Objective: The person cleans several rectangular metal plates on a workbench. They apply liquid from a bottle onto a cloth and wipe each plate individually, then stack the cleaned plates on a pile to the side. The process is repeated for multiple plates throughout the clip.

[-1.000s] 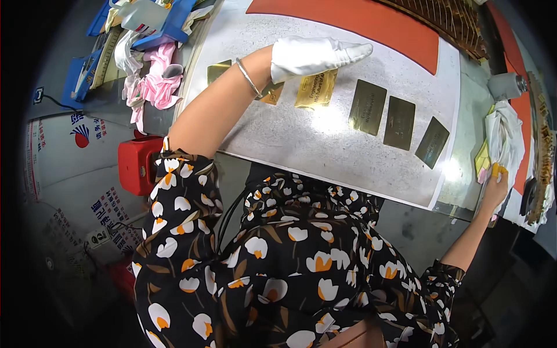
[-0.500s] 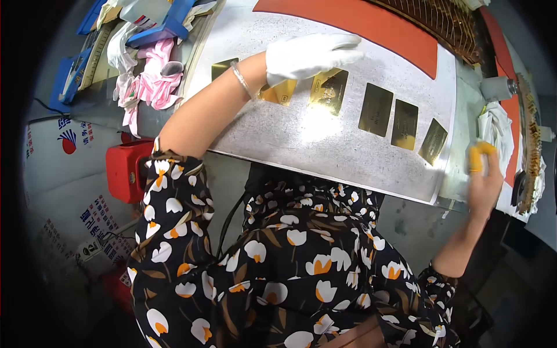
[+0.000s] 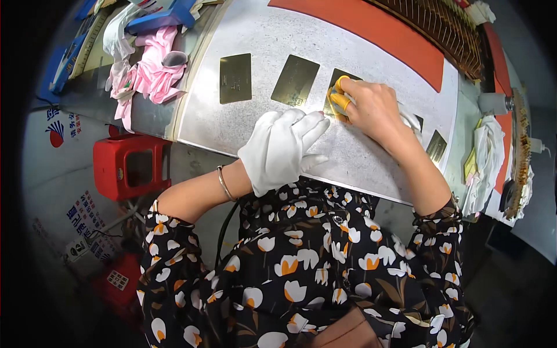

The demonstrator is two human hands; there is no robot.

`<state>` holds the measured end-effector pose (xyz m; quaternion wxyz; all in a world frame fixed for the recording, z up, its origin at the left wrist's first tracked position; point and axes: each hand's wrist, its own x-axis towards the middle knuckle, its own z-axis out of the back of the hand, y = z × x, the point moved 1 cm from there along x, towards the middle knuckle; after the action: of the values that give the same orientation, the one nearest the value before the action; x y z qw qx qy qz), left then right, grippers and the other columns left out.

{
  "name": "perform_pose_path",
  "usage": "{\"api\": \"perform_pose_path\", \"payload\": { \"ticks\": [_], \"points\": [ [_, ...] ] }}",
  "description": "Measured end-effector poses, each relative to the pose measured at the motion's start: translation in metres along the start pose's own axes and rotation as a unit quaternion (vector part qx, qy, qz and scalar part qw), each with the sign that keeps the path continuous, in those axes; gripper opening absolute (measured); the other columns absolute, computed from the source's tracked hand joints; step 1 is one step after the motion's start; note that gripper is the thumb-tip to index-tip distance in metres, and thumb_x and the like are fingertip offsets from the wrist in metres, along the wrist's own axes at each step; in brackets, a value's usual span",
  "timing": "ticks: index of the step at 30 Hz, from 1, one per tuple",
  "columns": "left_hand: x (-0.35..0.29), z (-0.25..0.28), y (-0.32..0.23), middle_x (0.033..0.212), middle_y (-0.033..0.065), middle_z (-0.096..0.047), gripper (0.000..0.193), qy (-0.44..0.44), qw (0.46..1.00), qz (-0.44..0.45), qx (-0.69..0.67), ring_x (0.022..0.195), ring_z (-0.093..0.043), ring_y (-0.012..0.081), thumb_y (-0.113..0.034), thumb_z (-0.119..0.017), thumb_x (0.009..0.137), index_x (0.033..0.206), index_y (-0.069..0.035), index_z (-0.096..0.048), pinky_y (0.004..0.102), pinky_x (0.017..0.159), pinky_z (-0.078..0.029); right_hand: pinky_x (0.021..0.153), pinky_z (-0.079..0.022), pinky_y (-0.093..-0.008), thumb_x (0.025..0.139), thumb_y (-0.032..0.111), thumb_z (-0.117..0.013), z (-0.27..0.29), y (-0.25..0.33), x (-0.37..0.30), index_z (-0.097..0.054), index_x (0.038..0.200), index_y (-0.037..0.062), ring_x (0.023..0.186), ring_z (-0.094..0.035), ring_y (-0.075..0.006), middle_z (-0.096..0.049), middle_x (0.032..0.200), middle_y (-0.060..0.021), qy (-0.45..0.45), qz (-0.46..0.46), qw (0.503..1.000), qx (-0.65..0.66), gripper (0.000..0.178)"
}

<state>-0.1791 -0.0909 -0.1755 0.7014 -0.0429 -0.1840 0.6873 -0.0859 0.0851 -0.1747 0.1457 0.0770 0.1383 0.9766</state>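
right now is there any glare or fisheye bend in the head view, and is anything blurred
Head view: soft glare whitens the grey metal sheet near its top edge; its straight edges bow toward the dark round rim; the brass plates read sharp, as do the gloved left hand and the bare right hand with yellow finger cots; no motion blur shows.

- Premises: a small workshop bench.
- Grey speckled metal work plate (image 3: 255, 124) carrying rectangular brass-coloured plates (image 3: 235, 78) laid in a row.
- Orange mat (image 3: 377, 29); pink rags (image 3: 154, 66); red plastic stool (image 3: 130, 168) beneath.
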Motion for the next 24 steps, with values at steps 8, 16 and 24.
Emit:
{"api": "perform_pose_path", "payload": {
  "ticks": [8, 16, 24],
  "points": [
    [-0.006, -0.007, 0.001, 0.119, 0.0007, -0.051, 0.062, -0.005, 0.999, -0.007, 0.045, 0.102, -0.045, 0.0188, -0.048, -0.058, 0.074, 0.121, -0.009, -0.050, 0.0339, 0.087, -0.032, 0.059, -0.046, -0.0454, 0.077, 0.019, -0.056, 0.000, 0.000, 0.007, -0.057, 0.082, 0.0094, 0.067, -0.061, -0.0327, -0.063, 0.071, -0.0116, 0.005, -0.025, 1.000, 0.014, 0.011],
    [-0.002, -0.007, 0.001, 0.121, 0.0033, -0.050, 0.060, 0.014, 0.999, -0.007, 0.031, 0.102, -0.046, 0.0220, -0.046, -0.058, 0.075, 0.121, -0.008, -0.050, 0.0357, 0.087, -0.034, 0.055, -0.047, -0.0428, 0.081, 0.023, -0.055, 0.006, 0.010, -0.010, -0.059, 0.083, 0.0096, 0.064, -0.061, -0.0312, -0.062, 0.069, -0.0105, 0.048, 0.046, 0.998, -0.008, 0.015],
    [-0.002, 0.001, 0.004, 0.114, 0.0078, -0.055, 0.050, -0.013, 0.999, -0.009, -0.034, 0.096, -0.050, 0.0246, -0.033, -0.064, 0.074, 0.115, -0.007, -0.053, 0.0380, 0.082, -0.038, 0.052, -0.043, -0.0286, 0.075, 0.012, -0.065, 0.091, 0.004, -0.091, -0.058, 0.081, 0.0027, 0.055, -0.057, -0.0238, -0.061, 0.069, -0.0103, -0.050, -0.138, 0.971, 0.190, 0.013]
  ]
}}
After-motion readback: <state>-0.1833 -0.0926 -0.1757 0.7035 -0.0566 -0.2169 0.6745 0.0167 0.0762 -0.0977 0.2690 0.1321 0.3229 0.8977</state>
